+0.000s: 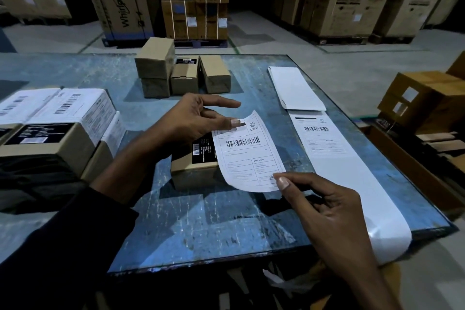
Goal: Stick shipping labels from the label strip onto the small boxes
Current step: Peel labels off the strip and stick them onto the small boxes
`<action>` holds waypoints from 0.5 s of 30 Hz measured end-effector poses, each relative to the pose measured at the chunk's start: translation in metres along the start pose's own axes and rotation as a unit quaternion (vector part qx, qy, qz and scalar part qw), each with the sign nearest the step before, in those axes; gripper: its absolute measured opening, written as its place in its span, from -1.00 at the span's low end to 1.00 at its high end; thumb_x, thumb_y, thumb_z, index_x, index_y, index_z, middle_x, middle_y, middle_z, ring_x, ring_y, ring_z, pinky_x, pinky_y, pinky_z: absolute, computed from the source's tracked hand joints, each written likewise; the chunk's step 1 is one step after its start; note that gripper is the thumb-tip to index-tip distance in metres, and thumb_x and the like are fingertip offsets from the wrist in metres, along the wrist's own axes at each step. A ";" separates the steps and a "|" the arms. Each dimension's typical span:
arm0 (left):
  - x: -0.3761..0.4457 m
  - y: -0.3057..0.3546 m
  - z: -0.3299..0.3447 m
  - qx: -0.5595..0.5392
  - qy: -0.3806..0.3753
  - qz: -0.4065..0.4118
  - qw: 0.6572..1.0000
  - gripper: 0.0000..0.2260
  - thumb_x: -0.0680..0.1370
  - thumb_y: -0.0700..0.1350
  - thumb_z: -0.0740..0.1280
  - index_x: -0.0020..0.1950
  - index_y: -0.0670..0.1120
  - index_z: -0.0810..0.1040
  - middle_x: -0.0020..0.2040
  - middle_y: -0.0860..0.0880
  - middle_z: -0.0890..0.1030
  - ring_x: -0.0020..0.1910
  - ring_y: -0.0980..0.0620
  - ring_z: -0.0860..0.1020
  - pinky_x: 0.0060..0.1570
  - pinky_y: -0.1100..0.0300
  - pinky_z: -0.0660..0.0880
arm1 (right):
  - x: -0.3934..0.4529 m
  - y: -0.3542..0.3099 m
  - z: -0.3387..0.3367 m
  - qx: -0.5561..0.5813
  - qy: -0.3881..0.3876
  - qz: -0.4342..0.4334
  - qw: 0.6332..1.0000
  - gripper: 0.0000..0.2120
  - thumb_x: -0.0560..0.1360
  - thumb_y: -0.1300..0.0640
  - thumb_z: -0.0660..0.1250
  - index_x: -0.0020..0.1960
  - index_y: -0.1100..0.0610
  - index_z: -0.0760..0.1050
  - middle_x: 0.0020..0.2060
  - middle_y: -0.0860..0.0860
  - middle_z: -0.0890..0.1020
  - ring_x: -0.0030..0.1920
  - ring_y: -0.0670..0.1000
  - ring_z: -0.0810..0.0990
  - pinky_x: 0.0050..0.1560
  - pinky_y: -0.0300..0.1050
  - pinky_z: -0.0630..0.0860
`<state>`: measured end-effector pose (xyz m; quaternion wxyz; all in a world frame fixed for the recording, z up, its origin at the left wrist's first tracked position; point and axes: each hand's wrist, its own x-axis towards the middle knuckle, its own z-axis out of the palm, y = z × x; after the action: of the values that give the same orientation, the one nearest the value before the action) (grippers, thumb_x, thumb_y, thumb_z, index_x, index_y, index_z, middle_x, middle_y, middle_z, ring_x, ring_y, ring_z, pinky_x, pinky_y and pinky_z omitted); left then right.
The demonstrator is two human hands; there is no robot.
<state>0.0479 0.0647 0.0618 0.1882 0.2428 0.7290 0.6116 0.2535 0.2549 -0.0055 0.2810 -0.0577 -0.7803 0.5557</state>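
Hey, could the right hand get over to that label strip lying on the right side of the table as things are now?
Probably not yet. The way is free, since the label strip lies just beside the right hand with nothing between them, but that hand is pinching the peeled shipping label and would have to let go first.

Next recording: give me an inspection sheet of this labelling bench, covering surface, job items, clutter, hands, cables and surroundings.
Surface: worn blue table, scratched.
Job's things: peeled label held over small box; label strip lies along the right side and hangs over the near edge; unlabelled boxes stacked at the far side; labelled boxes on the left.
Clutter: nothing seen on the table.
Grippers: left hand pinches the label's top edge; right hand pinches its lower corner.
Cables: nothing seen.
Surroundings: appliance cartons on pallets behind; brown cartons to the right.
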 end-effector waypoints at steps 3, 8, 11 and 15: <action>0.001 -0.001 0.000 0.001 -0.001 -0.005 1.000 -0.59 0.53 -0.29 0.50 0.37 -0.10 0.62 -0.04 -0.28 0.76 0.03 -0.16 0.76 0.09 0.04 0.70 | 0.000 0.000 0.000 0.000 -0.001 -0.004 1.000 -0.89 0.50 -0.02 0.49 -0.01 -0.13 0.77 -0.10 -0.23 0.78 -0.03 -0.14 0.77 -0.02 -0.08 0.71; 0.001 -0.003 0.000 0.004 -0.007 -0.011 1.000 -0.58 0.52 -0.25 0.52 0.37 -0.09 0.62 -0.03 -0.30 0.75 0.00 -0.20 0.76 0.09 -0.04 0.70 | -0.001 -0.002 0.000 0.000 0.000 -0.005 1.000 -0.87 0.49 -0.04 0.49 0.00 -0.14 0.77 -0.10 -0.24 0.78 -0.03 -0.13 0.78 0.01 -0.10 0.70; 0.001 -0.005 0.001 0.016 -0.005 -0.002 1.000 -0.59 0.50 -0.23 0.54 0.34 -0.09 0.64 -0.04 -0.29 0.75 -0.01 -0.22 0.76 0.07 -0.04 0.71 | -0.001 -0.002 0.000 0.003 -0.001 -0.004 1.000 -0.87 0.49 -0.04 0.49 0.01 -0.14 0.78 -0.10 -0.23 0.79 -0.03 -0.12 0.78 0.04 -0.05 0.71; 0.002 -0.004 0.002 0.027 -0.002 -0.002 1.000 -0.59 0.51 -0.21 0.53 0.35 -0.08 0.63 -0.06 -0.23 0.77 -0.02 -0.14 0.76 -0.05 0.13 0.70 | -0.001 -0.002 0.000 -0.001 -0.002 -0.012 1.000 -0.87 0.50 -0.02 0.49 0.02 -0.14 0.78 -0.10 -0.22 0.79 -0.03 -0.10 0.78 0.04 -0.03 0.71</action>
<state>0.0473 0.0667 0.0575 0.1842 0.2478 0.7451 0.5912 0.2550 0.2535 -0.0044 0.2862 -0.0479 -0.7818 0.5519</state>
